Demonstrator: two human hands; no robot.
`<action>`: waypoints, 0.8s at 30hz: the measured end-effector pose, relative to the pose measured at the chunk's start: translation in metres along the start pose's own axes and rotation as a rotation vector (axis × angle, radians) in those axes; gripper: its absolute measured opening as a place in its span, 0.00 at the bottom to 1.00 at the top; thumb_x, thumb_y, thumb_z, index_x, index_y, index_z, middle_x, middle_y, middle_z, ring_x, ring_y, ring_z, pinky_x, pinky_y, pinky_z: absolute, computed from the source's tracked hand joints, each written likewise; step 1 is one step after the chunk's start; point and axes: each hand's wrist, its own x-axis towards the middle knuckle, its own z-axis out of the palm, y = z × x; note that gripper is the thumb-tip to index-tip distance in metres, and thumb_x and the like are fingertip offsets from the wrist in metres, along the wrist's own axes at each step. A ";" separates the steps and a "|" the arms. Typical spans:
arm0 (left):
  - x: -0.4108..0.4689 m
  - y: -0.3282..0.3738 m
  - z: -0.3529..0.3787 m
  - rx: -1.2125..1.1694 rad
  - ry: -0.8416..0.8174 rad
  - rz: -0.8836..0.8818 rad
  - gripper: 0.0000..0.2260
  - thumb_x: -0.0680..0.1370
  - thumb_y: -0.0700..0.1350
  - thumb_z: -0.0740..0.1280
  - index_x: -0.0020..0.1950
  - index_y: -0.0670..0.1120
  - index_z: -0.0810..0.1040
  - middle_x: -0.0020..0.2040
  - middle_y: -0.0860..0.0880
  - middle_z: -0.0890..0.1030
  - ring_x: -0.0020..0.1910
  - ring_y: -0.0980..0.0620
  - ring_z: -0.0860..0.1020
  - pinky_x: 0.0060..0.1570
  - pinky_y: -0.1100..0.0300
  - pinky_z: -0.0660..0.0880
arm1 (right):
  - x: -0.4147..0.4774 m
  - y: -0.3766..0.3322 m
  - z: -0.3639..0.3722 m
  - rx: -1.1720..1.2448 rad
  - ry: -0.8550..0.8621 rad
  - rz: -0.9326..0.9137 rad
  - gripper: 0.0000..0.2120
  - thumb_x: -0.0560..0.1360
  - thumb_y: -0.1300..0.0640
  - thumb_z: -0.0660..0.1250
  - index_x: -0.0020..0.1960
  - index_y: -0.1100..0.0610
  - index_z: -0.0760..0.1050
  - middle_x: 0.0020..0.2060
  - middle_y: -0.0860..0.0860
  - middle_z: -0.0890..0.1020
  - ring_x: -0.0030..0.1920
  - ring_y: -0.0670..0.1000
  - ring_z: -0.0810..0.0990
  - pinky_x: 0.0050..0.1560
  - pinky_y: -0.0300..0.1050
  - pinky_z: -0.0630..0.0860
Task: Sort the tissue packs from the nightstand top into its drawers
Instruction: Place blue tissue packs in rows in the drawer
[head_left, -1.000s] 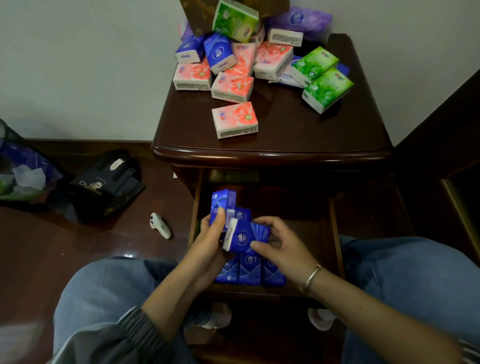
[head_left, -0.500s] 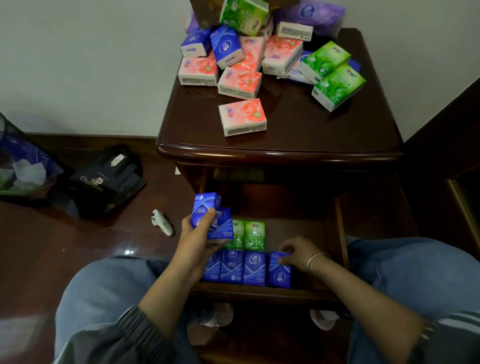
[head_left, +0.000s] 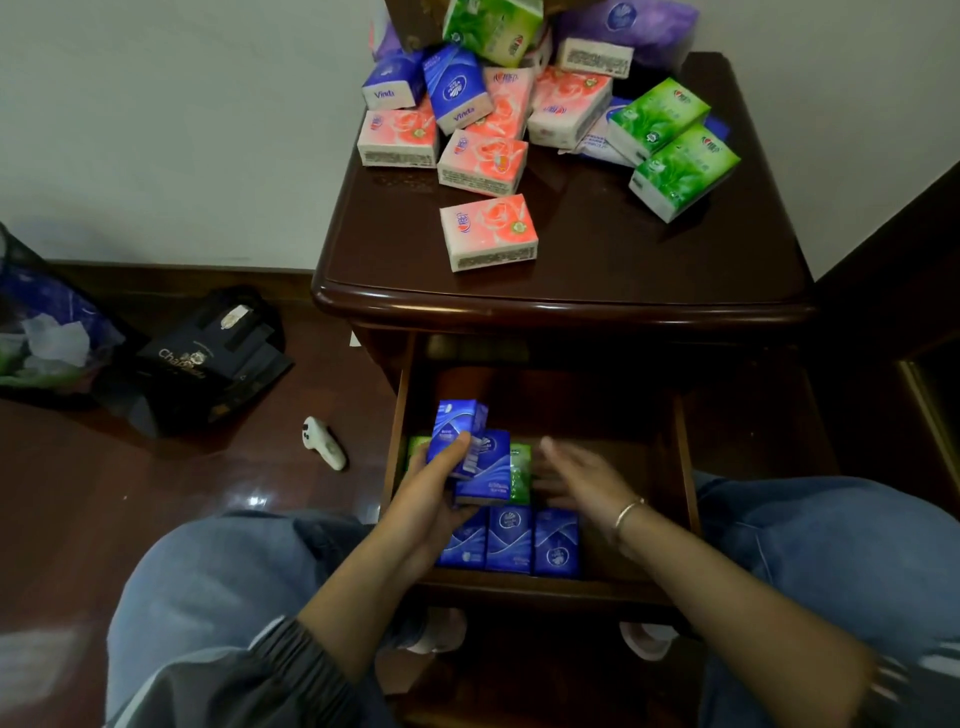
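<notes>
Now two blue tissue packs (head_left: 465, 452) sit in the left hand (head_left: 426, 512), just over the open drawer (head_left: 685, 467). Its fingers curl round them. More blue packs (head_left: 509, 540) stand in a row at the drawer's front, with green packs (head_left: 521, 473) behind. The right hand (head_left: 582, 480) is blurry, its fingers straight, holding nothing. Pink, green and blue packs (head_left: 488, 231) lie piled on the nightstand top (head_left: 649, 260).

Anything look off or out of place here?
Odd: green packs sit in the drawer behind the blue row, so colours are mixed there. A white gadget lies loose on the floor left of the nightstand.
</notes>
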 end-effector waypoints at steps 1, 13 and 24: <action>0.001 -0.003 0.002 -0.023 -0.040 -0.017 0.25 0.68 0.51 0.74 0.62 0.46 0.72 0.53 0.44 0.84 0.50 0.47 0.83 0.41 0.53 0.79 | -0.005 -0.009 0.003 0.220 -0.107 0.052 0.17 0.76 0.42 0.60 0.59 0.50 0.73 0.56 0.51 0.81 0.52 0.48 0.82 0.47 0.39 0.78; -0.011 -0.022 0.034 0.871 -0.193 0.101 0.17 0.81 0.51 0.59 0.71 0.57 0.63 0.70 0.51 0.70 0.65 0.55 0.72 0.61 0.63 0.69 | 0.012 -0.005 -0.006 0.350 0.011 0.106 0.20 0.71 0.60 0.72 0.61 0.58 0.72 0.50 0.53 0.81 0.44 0.50 0.81 0.44 0.49 0.79; 0.004 0.002 -0.010 1.150 0.477 0.208 0.26 0.79 0.47 0.60 0.75 0.43 0.58 0.71 0.39 0.65 0.66 0.36 0.67 0.64 0.45 0.66 | 0.060 0.035 -0.017 0.229 0.185 0.107 0.22 0.71 0.67 0.70 0.64 0.63 0.70 0.59 0.62 0.78 0.51 0.54 0.77 0.54 0.52 0.76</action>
